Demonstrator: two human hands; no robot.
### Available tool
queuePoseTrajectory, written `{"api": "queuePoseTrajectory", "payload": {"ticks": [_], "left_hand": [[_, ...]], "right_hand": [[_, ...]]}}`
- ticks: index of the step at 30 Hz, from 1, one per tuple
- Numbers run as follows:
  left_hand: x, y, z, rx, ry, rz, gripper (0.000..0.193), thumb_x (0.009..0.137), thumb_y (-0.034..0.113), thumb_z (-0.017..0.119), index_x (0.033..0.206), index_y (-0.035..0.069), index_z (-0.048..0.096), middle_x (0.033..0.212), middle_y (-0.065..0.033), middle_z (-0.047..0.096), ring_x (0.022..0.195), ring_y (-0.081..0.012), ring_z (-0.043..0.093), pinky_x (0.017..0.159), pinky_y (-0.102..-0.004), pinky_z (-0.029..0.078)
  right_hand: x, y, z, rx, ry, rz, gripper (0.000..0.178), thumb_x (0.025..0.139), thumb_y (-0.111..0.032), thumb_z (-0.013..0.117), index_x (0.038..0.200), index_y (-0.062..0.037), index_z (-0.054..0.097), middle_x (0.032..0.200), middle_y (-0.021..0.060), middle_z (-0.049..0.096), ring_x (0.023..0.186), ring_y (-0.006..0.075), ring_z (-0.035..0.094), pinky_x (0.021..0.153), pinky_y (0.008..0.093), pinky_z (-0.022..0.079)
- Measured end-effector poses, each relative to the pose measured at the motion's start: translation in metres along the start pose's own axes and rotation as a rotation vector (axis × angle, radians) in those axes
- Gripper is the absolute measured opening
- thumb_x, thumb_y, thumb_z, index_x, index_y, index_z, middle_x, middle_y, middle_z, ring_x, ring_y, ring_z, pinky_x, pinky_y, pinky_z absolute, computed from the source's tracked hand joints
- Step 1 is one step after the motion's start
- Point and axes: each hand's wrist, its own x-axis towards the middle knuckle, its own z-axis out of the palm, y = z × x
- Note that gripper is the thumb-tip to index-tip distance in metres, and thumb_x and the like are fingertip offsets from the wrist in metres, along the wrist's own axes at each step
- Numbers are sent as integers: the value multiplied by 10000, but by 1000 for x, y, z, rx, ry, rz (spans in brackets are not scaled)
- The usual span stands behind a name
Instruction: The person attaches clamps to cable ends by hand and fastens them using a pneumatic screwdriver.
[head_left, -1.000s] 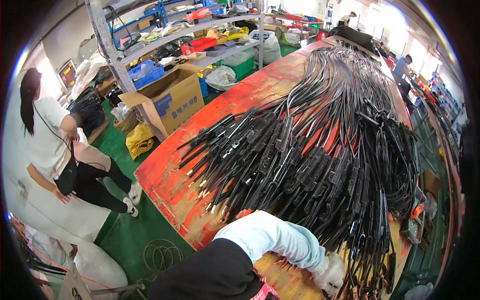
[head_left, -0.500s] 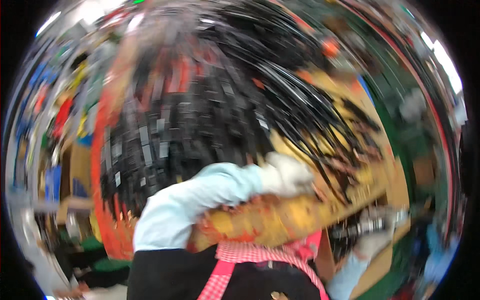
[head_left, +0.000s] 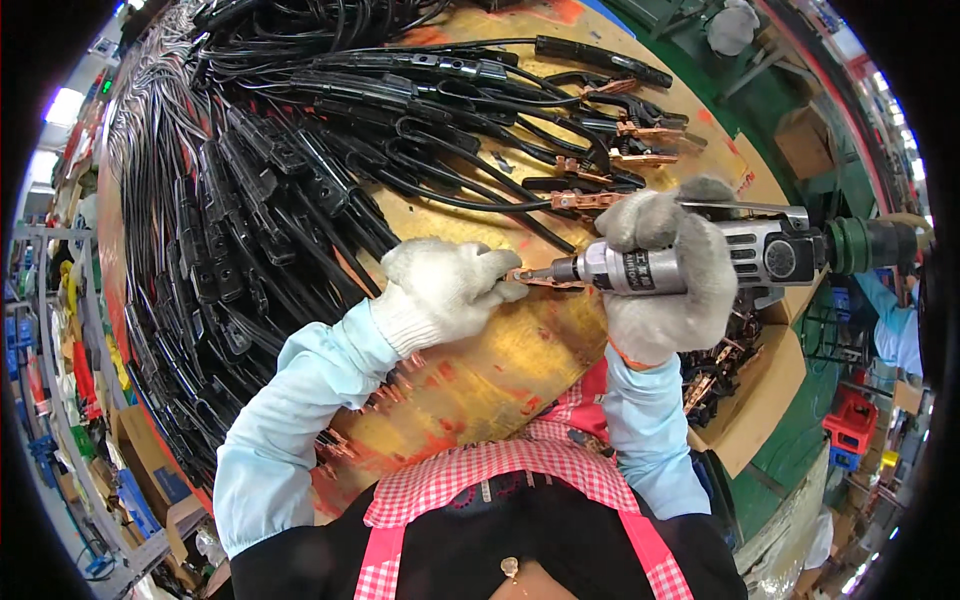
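Note:
My right hand (head_left: 672,285), in a white knit glove, is wrapped round a silver power screwdriver (head_left: 765,252) with a green fitting at its rear. Its bit points left and meets a small copper-coloured clamp piece (head_left: 560,284). At the other end of that piece, the gloved fingers of my left hand (head_left: 448,287) are pinched together on it. A black cable (head_left: 545,232) runs toward the same spot from the upper left; its join with the piece is not clear. Just above the screwdriver tip lies another copper-coloured jaw (head_left: 585,201).
A big bundle of black cables with black handles (head_left: 265,195) fans across the worn yellow table (head_left: 480,385). More copper-coloured ends lie along its far right. At the right, beside my forearm, a cardboard box (head_left: 765,395) holds copper and black parts. Red and blue crates (head_left: 850,420) stand beyond.
The view has swung round and become sharp. My right hand has come up from the lower right over the table with the screwdriver. My left hand now lies further left, pinching the copper-coloured piece.

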Motion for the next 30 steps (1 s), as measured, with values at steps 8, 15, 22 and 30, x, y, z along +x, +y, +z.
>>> {"api": "queuePoseTrajectory", "payload": {"ticks": [8,15,22,30], "left_hand": [[3,1,1,-29,-52,-33,275,842,420,695,988,188,724,683,-60,674,583,-303,659,497,-421,484],[3,3,3,-9,-32,-43,246,835,389,694,972,187,718,675,-69,669,595,-304,661,497,-426,486],[2,1,8,-37,-18,-52,229,822,392,704,938,195,705,670,-78,664,597,-305,660,488,-435,477],[0,0,9,-36,24,-42,222,819,394,705,907,190,696,645,-87,651,590,-309,655,481,-442,467]], "right_hand": [[-7,9,-16,-60,3,51,385,851,-75,629,1219,-30,530,853,100,572,763,234,581,723,387,489],[-1,8,-10,-26,-320,-2,379,886,-35,643,1230,-53,483,911,116,627,818,213,614,727,363,539],[-5,10,3,-132,-244,-98,288,868,-111,618,1119,-41,494,776,131,575,684,246,568,592,377,492],[-10,11,-2,-91,-169,-73,296,866,-44,634,1115,-58,475,833,145,607,723,229,585,606,349,505]]}}
